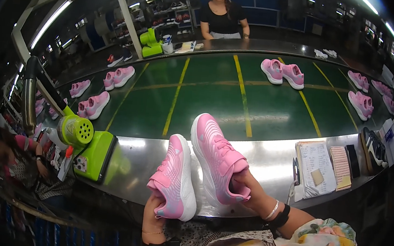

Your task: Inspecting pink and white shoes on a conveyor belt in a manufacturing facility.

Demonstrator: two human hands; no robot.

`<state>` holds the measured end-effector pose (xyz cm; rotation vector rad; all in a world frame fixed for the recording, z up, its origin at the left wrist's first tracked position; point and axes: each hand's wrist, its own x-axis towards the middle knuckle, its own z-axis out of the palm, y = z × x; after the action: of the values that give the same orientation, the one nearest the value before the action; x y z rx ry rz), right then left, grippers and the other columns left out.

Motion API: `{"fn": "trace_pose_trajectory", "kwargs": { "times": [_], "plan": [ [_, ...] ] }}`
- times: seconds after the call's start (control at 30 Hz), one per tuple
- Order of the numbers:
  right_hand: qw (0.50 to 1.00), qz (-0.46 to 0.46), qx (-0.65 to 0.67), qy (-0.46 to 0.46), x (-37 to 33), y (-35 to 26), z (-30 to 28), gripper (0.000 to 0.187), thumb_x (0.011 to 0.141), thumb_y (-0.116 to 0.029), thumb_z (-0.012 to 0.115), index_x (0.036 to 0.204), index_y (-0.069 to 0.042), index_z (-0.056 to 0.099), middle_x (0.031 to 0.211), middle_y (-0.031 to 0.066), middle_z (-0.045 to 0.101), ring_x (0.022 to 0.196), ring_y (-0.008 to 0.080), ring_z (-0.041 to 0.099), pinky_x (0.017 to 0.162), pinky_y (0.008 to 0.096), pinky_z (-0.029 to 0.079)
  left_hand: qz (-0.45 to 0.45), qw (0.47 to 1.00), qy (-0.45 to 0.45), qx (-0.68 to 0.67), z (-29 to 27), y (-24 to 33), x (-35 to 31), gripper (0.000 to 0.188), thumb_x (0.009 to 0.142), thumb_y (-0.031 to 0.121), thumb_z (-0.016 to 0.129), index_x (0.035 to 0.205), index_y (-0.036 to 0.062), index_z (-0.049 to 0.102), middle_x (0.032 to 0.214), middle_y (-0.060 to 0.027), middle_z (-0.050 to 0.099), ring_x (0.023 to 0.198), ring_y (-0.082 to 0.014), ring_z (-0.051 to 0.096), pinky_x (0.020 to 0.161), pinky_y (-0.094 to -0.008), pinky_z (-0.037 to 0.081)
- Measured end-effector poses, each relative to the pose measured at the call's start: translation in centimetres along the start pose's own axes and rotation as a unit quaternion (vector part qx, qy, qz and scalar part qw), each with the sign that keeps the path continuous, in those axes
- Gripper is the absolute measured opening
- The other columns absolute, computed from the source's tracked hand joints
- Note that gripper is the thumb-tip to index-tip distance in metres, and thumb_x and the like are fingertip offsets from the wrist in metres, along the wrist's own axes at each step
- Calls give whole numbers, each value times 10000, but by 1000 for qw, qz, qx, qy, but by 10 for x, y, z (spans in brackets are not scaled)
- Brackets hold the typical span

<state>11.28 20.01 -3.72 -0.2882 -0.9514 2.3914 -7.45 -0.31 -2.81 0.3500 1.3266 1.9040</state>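
My left hand (153,209) grips a pink sneaker (173,168) at its heel opening. The shoe is tilted with its white sole to the right. A matching pink sneaker (217,157) is in my right hand (251,187), whose fingers go into the shoe's opening and are mostly hidden. Its white sole faces left, toward the other shoe, with a narrow gap between the two. Both toes point away from me, over the metal edge (269,150) of the work table. Each shoe has a strap across the top and pale wavy lines on the toe.
A green conveyor belt (208,100) with yellow cross lines carries several pink sneakers (283,73). At the left stands a lime-green machine (96,154). Notebooks (316,168) and a dark shoe (374,148) lie at right. A person (223,17) is across the belt; another (30,155) is at left.
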Motion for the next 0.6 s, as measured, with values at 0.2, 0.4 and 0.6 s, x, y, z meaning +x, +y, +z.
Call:
{"fn": "trace_pose_trajectory", "kwargs": {
  "times": [0.2,0.4,0.6],
  "plan": [
    [993,82,73,-38,0,1,3,634,796,-131,513,1372,-67,256,1279,88,433,1129,192,473,964,318,395,18,986,-41,-158,12,-21,-4,465,914,172,441,1325,-22,345,1264,-129,475,1148,-247,479,972,-370,394],
    [996,17,40,-74,0,-2,10,756,762,-5,604,1406,-96,219,1327,98,399,1226,208,414,1036,353,336,42,979,-40,-197,19,-17,-5,495,876,193,551,1296,-7,382,1233,-118,494,1122,-232,500,952,-376,416],
    [978,-126,-150,-75,2,16,-11,787,717,32,647,1388,-106,260,1394,114,267,1297,225,305,1054,357,292,174,984,-25,-41,38,-12,-8,790,676,-47,722,1361,62,344,1303,-108,455,1156,-238,488,970,-377,424]
  ]
}}
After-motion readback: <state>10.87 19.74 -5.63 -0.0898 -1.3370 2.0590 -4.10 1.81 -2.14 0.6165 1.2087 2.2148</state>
